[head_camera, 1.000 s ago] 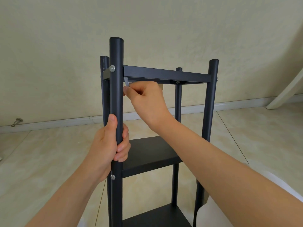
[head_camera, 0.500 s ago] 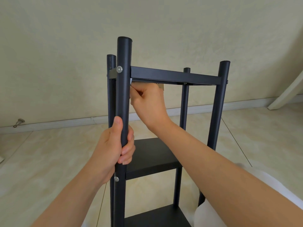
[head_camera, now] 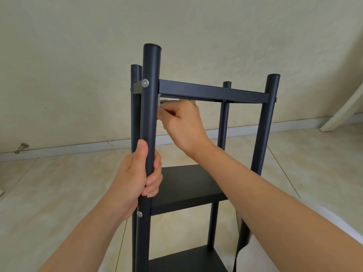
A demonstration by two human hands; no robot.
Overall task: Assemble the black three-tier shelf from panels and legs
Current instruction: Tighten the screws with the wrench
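- Four black legs and three black panels joined into one shelf (head_camera: 212, 173), upright on the tiled floor (head_camera: 59, 193), close in front and near the pale wall (head_camera: 78, 55).
- Left hand (head_camera: 135, 179) wrapped round the near-left leg (head_camera: 150, 114), between top and middle panel height; fingers (head_camera: 154, 183) curled tight round the tube, thumb lying up along its front.
- Right hand (head_camera: 182, 124) raised just under the top panel (head_camera: 212, 91), right beside that same leg; fingers curled inward, pinching a small silver tool (head_camera: 162, 101).
- Tool's tip aimed at the inner side of the near-left leg; exact contact hidden behind the tube.
- Silver screw head (head_camera: 145, 82) on the outer face of the near-left leg at top-panel height, with a grey bracket tab (head_camera: 137, 88) just beside it, reaching toward the far-left leg (head_camera: 136, 75).
- Second screw head (head_camera: 139, 213) lower on the same leg, level with the middle panel (head_camera: 186, 183), just below the left hand.
- Bottom panel (head_camera: 186, 260) at the lower edge, between the legs.
- Near-right leg (head_camera: 265, 124) and far-right leg (head_camera: 224, 118) upright at the top panel's other corners.
- By the baseboard (head_camera: 78, 148) on the left, a small metal fitting (head_camera: 22, 147); on the right, a white slanted board (head_camera: 341, 107); under the right forearm, white cloth (head_camera: 334, 222).
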